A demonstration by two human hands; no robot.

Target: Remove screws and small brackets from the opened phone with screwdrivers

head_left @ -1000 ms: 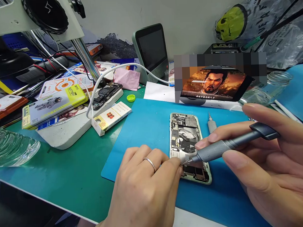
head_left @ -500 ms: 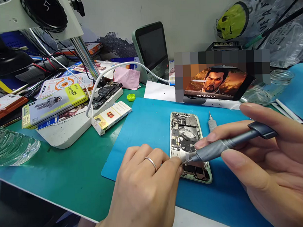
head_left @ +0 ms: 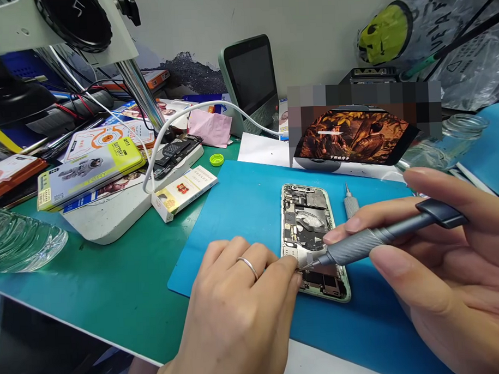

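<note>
An opened smartphone (head_left: pixel 311 212) with its inner boards bare lies on a blue mat (head_left: pixel 241 192). My right hand (head_left: pixel 436 257) holds a grey precision screwdriver (head_left: pixel 358 246), its thin tip down at the phone's lower left part. My left hand (head_left: pixel 241 302), a ring on one finger, rests over the phone's left edge. Its thumb and forefinger are pinched together beside the screwdriver tip; what they grip, if anything, is hidden. A second grey screwdriver (head_left: pixel 350 202) lies on the mat right of the phone.
Behind the mat, a screen (head_left: pixel 354 137) plays a video. Left stand a cigarette box (head_left: pixel 186 192), a white microscope base (head_left: pixel 107 224), a battery box (head_left: pixel 89 171) and a clear bottle (head_left: pixel 24 238). A white cable (head_left: pixel 189 108) arches across. A glass jar (head_left: pixel 463 138) stands at right.
The screwdriver's handle and my right hand have shifted slightly to the right, while the tip stays by my left fingertips. The video picture is different.
</note>
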